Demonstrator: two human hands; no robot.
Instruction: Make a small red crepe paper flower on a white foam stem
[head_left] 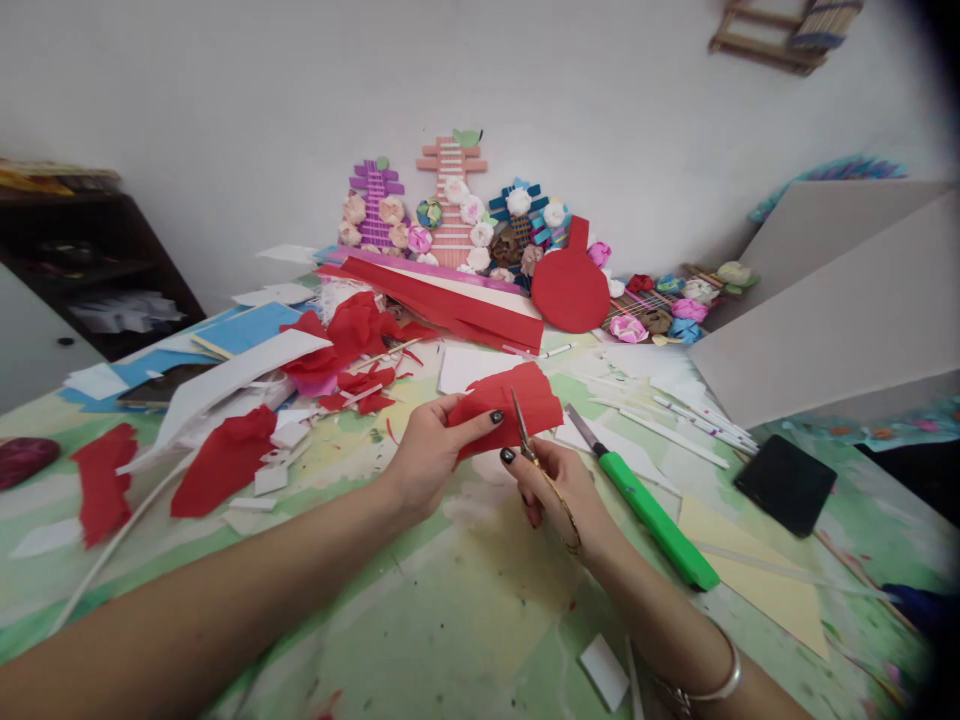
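Left hand (420, 460): closed on a piece of red paper (499, 385).
Right hand (585, 500): scissors (524, 440) gripped, blades set against the paper.
Red paper: held up between the hands, above the painted tabletop (450, 620).
Cutting: apparently under way; how much is left cannot be told.
Already cut, it seems: red scraps (225, 465) left of the left hand; a red round cutout (570, 290) beyond both hands.
Surface: heavily littered; a green knife (652, 520) is laid just right of the right hand.
Room: pale wall (225, 100) beyond the hands, dark shelf (90, 268) far left.
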